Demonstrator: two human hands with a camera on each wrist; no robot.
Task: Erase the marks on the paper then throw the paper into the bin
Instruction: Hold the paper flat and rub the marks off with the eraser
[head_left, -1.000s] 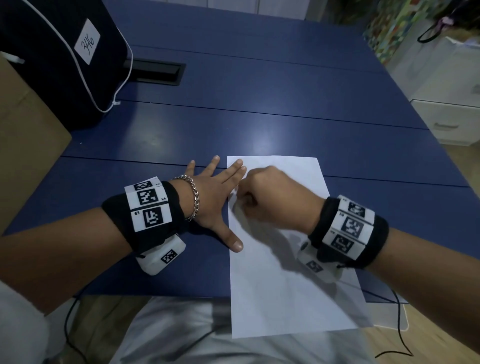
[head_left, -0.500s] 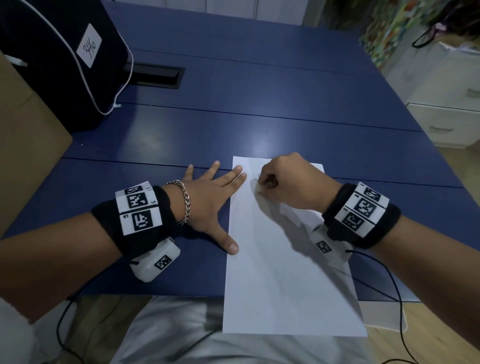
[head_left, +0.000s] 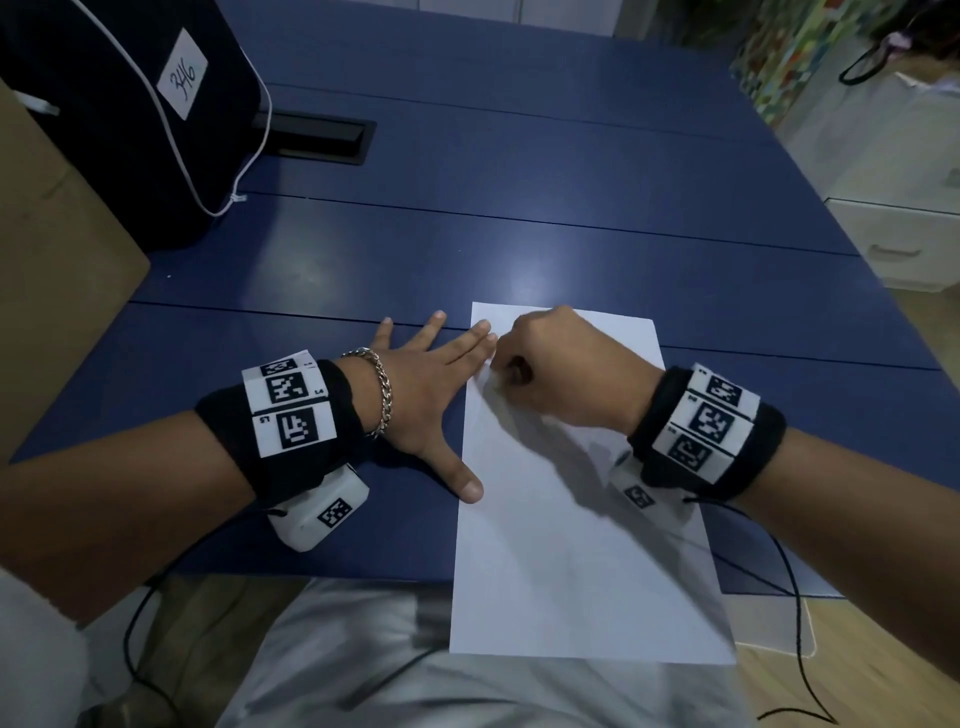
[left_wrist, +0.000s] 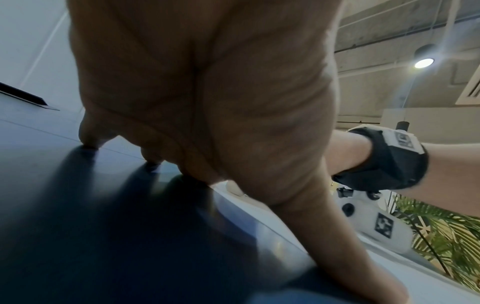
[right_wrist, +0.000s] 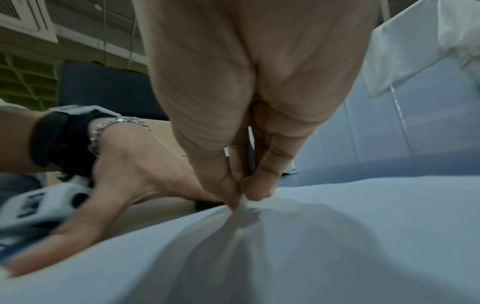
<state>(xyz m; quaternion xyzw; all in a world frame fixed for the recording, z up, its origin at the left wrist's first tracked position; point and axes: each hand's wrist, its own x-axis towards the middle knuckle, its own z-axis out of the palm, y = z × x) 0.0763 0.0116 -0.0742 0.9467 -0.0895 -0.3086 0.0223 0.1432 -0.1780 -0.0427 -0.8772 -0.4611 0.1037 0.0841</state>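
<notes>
A white sheet of paper (head_left: 576, 545) lies on the blue table (head_left: 519, 218), its near end hanging over the front edge. My left hand (head_left: 436, 379) is spread flat, fingertips and thumb pressing on the sheet's left edge. My right hand (head_left: 550, 364) is curled near the paper's top left part. In the right wrist view its thumb and fingers pinch a small white eraser (right_wrist: 243, 200) against the paper (right_wrist: 337, 246). No marks on the sheet are visible. In the left wrist view my left hand (left_wrist: 207, 102) fills the frame, fingers touching the table.
A dark bag (head_left: 119, 104) with a label reading 346 stands at the back left beside a brown cardboard box (head_left: 47, 270). A black cable slot (head_left: 317, 136) is set in the table. White drawers (head_left: 904, 239) stand to the right. No bin is in view.
My right hand moved up the sheet, then back left toward my left fingertips. The left hand stays flat on the paper's edge.
</notes>
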